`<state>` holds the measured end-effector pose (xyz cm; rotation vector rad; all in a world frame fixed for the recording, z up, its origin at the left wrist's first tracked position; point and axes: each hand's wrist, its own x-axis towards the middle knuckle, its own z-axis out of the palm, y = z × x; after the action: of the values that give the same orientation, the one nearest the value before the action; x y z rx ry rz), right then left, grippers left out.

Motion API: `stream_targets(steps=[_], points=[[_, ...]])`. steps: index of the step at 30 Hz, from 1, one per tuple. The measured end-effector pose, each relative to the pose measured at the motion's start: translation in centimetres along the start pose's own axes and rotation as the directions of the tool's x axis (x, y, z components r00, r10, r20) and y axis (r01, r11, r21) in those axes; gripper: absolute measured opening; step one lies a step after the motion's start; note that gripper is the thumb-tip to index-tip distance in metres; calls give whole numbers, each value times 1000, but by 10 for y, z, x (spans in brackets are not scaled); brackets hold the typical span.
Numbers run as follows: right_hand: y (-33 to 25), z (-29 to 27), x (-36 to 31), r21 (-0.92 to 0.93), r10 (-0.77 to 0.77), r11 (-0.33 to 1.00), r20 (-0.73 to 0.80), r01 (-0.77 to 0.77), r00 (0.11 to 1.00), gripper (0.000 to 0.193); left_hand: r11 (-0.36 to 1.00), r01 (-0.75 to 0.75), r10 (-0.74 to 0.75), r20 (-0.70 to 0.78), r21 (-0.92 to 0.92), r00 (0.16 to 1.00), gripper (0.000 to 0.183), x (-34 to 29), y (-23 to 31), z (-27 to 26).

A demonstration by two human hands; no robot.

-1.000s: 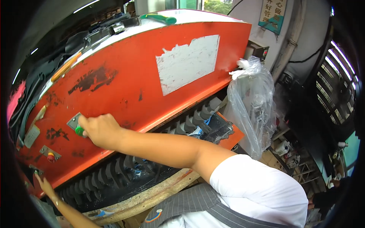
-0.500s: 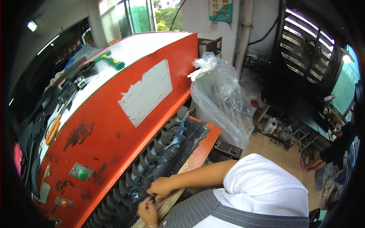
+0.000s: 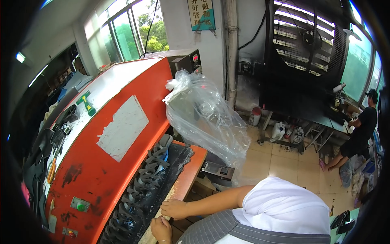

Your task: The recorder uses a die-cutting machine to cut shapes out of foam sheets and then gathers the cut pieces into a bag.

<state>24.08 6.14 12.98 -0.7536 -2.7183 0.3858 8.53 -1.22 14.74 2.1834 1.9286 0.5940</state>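
My right hand [image 3: 174, 208] is closed over the pale wooden front edge [image 3: 174, 192] of the machine's bed, its fingers curled. Just below it in the picture, my left hand [image 3: 161, 229] is also closed, near the same edge. Whatever the fingers hold, if anything, is hidden or too small to make out. Beyond the hands, a row of dark grey curved strips [image 3: 130, 200] lies along the black bed [image 3: 172, 162], under the lower edge of the red machine [image 3: 87, 162]. Several strips overlap, and bits of blue show among them.
On the machine's white top lie a green-handled tool [image 3: 87, 104] and orange-handled scissors [image 3: 52, 171]. A clear plastic bag [image 3: 207, 112] hangs at its far end. Another person [image 3: 359, 130] stands at a dark workbench [image 3: 308, 116] on the right, with jugs [image 3: 278, 131] beneath it.
Both hands have drawn back from the grey strips onto the wooden edge. The view has shifted, so the machine sits further left and lower, and more of the other person shows.
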Motion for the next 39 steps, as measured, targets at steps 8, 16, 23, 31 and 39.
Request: stream_targets(steps=[8,16,23,31,39], points=[[3,1,-16,-18,92,996,29,-91,995,53,973,52,10,-269,224,963,19,-9,1,40],[14,-1,-20,-42,145,989,7,-144,989,51,977,186,-168,-163,107,972,25,3,11,44],[20,7,-23,58,21,998,94,-27,995,49,930,363,-363,-10,65,932,38,7,17,24],[172,-95,37,325,222,935,-221,-142,950,20,973,-12,-9,-92,-232,996,20,158,41,26],[297,-110,147,-185,417,908,462,-375,783,29,967,-238,230,-91,-91,969,11,293,14,110]])
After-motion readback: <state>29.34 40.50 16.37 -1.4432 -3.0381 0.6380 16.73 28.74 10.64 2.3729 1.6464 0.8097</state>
